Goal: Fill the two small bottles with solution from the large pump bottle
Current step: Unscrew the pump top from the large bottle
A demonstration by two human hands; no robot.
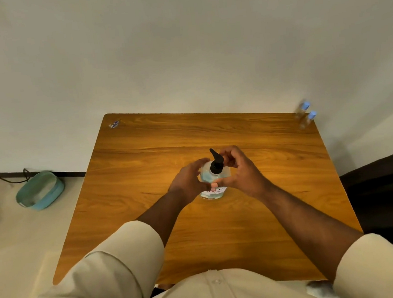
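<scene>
The large pump bottle (211, 176), clear with pale blue liquid and a black pump head, stands upright at the middle of the wooden table (143, 154). My left hand (189, 180) wraps its left side and my right hand (238, 171) holds its right side, fingers curled near the pump. Two small clear bottles with blue caps (305, 114) stand together at the table's far right corner, well away from both hands.
A small wrapper-like item (114, 124) lies at the table's far left corner. A teal tub (40, 190) sits on the floor to the left by a cable. Dark furniture (384, 190) stands to the right of the table. A wall rises behind.
</scene>
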